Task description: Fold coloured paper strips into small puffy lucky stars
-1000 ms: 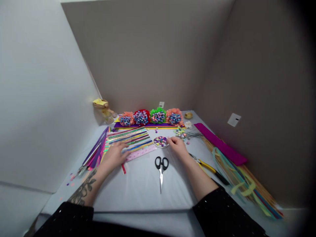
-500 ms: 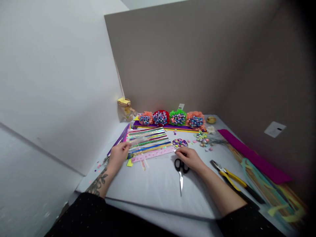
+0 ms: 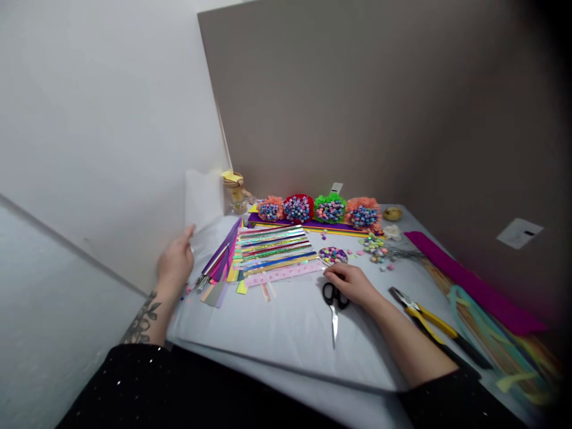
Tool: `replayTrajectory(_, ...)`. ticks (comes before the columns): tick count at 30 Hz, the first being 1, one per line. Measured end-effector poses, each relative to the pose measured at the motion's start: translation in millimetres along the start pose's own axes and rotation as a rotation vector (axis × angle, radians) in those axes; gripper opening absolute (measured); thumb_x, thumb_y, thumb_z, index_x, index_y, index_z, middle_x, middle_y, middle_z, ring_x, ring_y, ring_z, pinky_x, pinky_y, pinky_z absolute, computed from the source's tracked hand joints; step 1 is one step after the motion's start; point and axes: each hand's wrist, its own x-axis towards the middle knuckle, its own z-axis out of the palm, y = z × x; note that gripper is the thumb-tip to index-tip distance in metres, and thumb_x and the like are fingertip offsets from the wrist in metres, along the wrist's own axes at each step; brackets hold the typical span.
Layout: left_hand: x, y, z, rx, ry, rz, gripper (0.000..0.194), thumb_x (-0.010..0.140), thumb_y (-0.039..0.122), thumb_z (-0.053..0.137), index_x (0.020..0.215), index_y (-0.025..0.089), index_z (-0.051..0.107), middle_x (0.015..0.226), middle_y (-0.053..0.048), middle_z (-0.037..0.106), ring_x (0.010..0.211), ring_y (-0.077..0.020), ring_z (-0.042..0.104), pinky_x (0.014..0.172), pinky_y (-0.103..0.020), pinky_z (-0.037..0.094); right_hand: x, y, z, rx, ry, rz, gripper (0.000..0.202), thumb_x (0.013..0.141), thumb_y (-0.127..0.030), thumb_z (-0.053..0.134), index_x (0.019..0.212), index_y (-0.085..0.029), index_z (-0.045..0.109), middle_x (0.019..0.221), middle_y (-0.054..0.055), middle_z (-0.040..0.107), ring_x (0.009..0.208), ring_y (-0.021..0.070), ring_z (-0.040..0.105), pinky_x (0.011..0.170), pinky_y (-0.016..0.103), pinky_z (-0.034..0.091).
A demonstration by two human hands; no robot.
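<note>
My left hand (image 3: 176, 260) is over the table's left side by the white wall. Its fingers are closed at the edge of a translucent whitish sheet (image 3: 203, 199) that stands up from it. My right hand (image 3: 353, 285) is beside the black handles of the scissors (image 3: 334, 316), fingertips pressed together; what they pinch, if anything, is too small to name. Just beyond those fingertips stands a round dish of colourful beads (image 3: 333, 255). Left of it lie shiny striped strips (image 3: 277, 247) and a pink dotted strip (image 3: 286, 273).
Purple and other strips (image 3: 223, 262) fan out at the left. Several pompom-like bead clusters (image 3: 330, 208) line the back, near a jar (image 3: 235, 193). Yellow-handled pliers (image 3: 424, 319), magenta material (image 3: 478, 283) and pale ribbons (image 3: 487, 339) lie at the right.
My left hand has swung left, away from the striped strips, with the translucent sheet now upright. My right hand stays by the scissors. The view has shifted slightly.
</note>
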Motion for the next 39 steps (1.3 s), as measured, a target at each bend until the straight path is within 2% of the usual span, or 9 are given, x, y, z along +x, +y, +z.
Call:
replayTrajectory(3,-1.8,3.7,-3.1,0.357,-0.284,0.123,0.053,0.083,0.008,0.037,0.132,0.023,0.051,0.097,-0.012,0.068,0.082,-0.0277,0.063,0.072,-0.038,0.048,-0.2,1.1,0.3,-0.001,-0.022,0.003,0.025,0.084,-0.032,0.047,0.076,-0.020,0.068,0.078,0.006,0.069,0.073,0.0209,0.062,0.069,0.034,0.048)
replayTrajectory(13,14.4,32.9,-12.4,0.680,-0.395,0.241,0.039,0.088,0.008,0.030,0.113,0.009,0.059,0.105,-0.021,0.062,0.091,-0.0327,0.061,0.071,-0.040,0.048,-0.4,-2.6,-1.8,-0.023,-0.043,-0.010,0.025,0.084,-0.030,0.047,0.077,-0.020,0.068,0.078,0.005,0.070,0.073,0.0200,0.063,0.068,0.032,0.048)
replayTrajectory(17,14.6,23.6,-8.9,0.667,-0.376,0.266,0.040,0.087,0.007,0.032,0.116,0.012,0.059,0.118,-0.021,0.058,0.102,-0.0313,0.058,0.079,-0.041,0.049,-0.6,-2.2,-2.1,-0.043,-0.077,-0.007,0.026,0.085,-0.032,0.045,0.079,-0.019,0.067,0.080,0.005,0.070,0.075,0.0192,0.063,0.070,0.031,0.048)
replayTrajectory(22,5.6,22.2,-4.3,0.547,-0.172,0.349,0.037,0.089,0.013,0.035,0.117,0.013,0.061,0.137,-0.020,0.047,0.128,-0.0346,0.040,0.094,-0.048,0.042,-0.2,-0.3,-1.4,-0.056,-0.084,-0.004,0.026,0.085,-0.032,0.044,0.079,-0.020,0.067,0.081,0.005,0.070,0.076,0.0190,0.064,0.071,0.030,0.048)
replayTrajectory(25,-7.2,43.4,13.0,0.420,-0.213,0.406,0.032,0.090,0.022,0.041,0.112,0.017,0.064,0.126,-0.015,0.058,0.119,-0.0296,0.050,0.096,-0.044,0.043,0.5,1.0,-0.9,-0.051,-0.069,0.003,0.026,0.085,-0.032,0.044,0.079,-0.020,0.067,0.082,0.004,0.069,0.077,0.0193,0.064,0.071,0.030,0.047)
replayTrajectory(27,-17.9,67.8,33.2,0.253,-0.425,0.518,0.031,0.088,0.029,0.047,0.111,0.017,0.064,0.123,-0.015,0.059,0.115,-0.0272,0.054,0.097,-0.040,0.043,1.0,2.1,-0.7,-0.042,-0.051,0.011,0.026,0.086,-0.032,0.045,0.079,-0.020,0.067,0.082,0.005,0.069,0.077,0.0193,0.063,0.071,0.030,0.047)
replayTrajectory(32,-39.0,135.4,94.8,0.072,-0.816,0.542,0.075,0.077,0.048,0.061,0.140,0.017,0.038,0.150,-0.017,0.031,0.138,-0.0358,0.026,0.108,-0.052,0.027,1.4,4.2,-2.4,-0.033,-0.033,0.039,0.024,0.085,-0.030,0.046,0.079,-0.018,0.067,0.080,0.004,0.068,0.075,0.0185,0.062,0.069,0.028,0.046)
replayTrajectory(34,-42.4,152.8,112.5,0.045,-0.848,0.552,0.083,0.072,0.052,0.064,0.141,0.015,0.036,0.151,-0.017,0.029,0.138,-0.0390,0.023,0.106,-0.055,0.027,1.5,4.1,-4.4,-0.033,-0.022,0.045,0.024,0.084,-0.029,0.046,0.078,-0.018,0.066,0.078,0.005,0.067,0.074,0.0182,0.062,0.068,0.028,0.046)
replayTrajectory(39,-40.2,159.6,122.1,-0.023,-0.794,0.556,0.039,0.087,0.026,0.048,0.123,0.016,0.056,0.135,-0.012,0.054,0.128,-0.0262,0.045,0.101,-0.037,0.038,3.6,3.3,-8.1,-0.039,0.010,0.028,0.023,0.084,-0.027,0.046,0.078,-0.017,0.066,0.079,0.005,0.067,0.074,0.0171,0.061,0.069,0.027,0.045)
